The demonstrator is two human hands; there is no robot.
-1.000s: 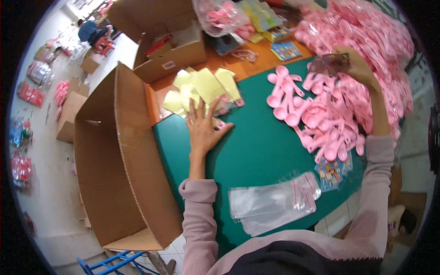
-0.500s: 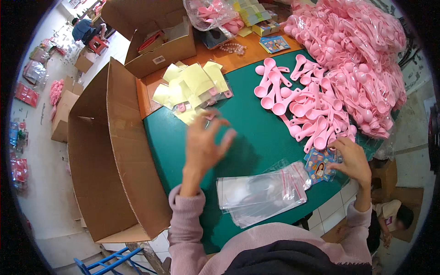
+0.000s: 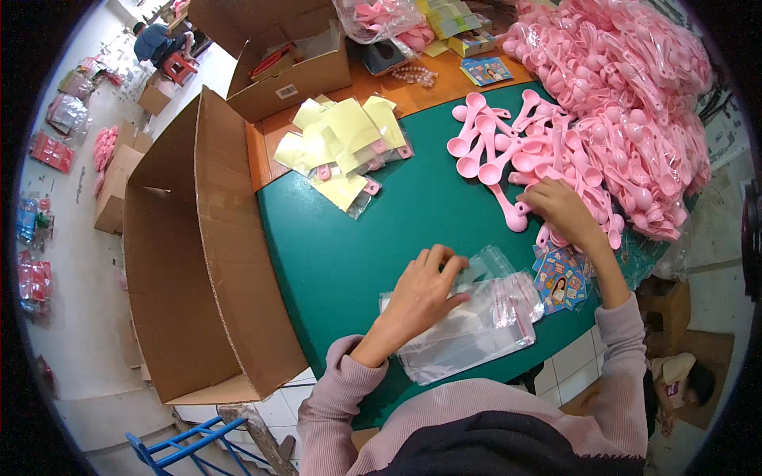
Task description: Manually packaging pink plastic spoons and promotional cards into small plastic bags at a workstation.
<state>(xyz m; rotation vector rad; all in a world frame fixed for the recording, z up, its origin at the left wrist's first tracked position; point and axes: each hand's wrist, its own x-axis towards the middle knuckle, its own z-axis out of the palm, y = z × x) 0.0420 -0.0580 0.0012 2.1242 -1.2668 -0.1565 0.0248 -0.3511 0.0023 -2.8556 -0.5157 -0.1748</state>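
My left hand (image 3: 425, 292) hovers at the left side of a stack of clear plastic bags (image 3: 468, 345), fingers curled and thumb apart from them. One clear bag (image 3: 490, 266) sticks out past the stack beside its fingertips. My right hand (image 3: 562, 208) reaches into the near edge of a loose heap of pink measuring spoons (image 3: 548, 151). Its fingers close on a spoon handle, partly hidden by the hand. One pink spoon (image 3: 514, 218) lies right by those fingertips. Below my right wrist are blue printed cards (image 3: 562, 282), next to the bags.
Filled clear packets with pale yellow cards (image 3: 341, 143) lie at the table's far left. Large bags of pink spoons (image 3: 627, 103) rise at the right. An open cardboard box (image 3: 230, 262) stands along the left edge, another box (image 3: 290, 83) behind. Two other people sit farther off.
My left hand has come from the yellow-card packets to the clear bags. My right hand has left the blue cards and moved up into the spoons. One bag now juts from the stack.
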